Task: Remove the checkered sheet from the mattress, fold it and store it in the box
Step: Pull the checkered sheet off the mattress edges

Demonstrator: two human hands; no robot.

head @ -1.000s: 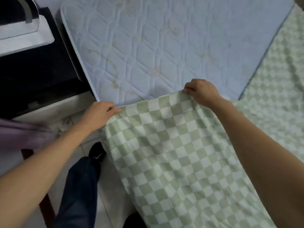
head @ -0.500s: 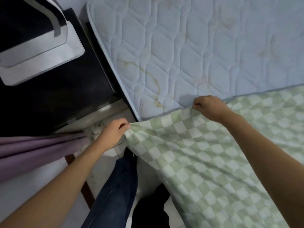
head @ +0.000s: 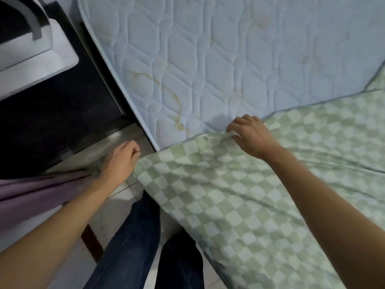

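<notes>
Green-and-white checkered fabric sheet [head: 229, 184]: recorded partly stripped. Its free edge lay across the near corner of the pale blue quilted mattress [head: 208, 59], and the cloth draped down over the near side toward the tiled floor [head: 120, 197]. A further stretch covered the mattress at the right.

Mattress: upper and middle surface bare, quilting and yellowish stains exposed.

Left hand [head: 120, 161]: fingers curled, pinching the sheet's corner just off the mattress corner, above the floor.

Right hand [head: 250, 134]: fingertips pinching the same edge farther along, resting at the boundary of bare mattress and checkered cloth.

Box: not in view.

Also present: purple cloth [head: 31, 190] under the left forearm; dark furniture [head: 52, 111] beside the mattress.

Progress, as judged: removal was under way and perhaps half complete, since much of the sheet was on the bed. Folding had not begun; the cloth lay single and loose, with no layers matched. Storing remained entirely to do.
</notes>
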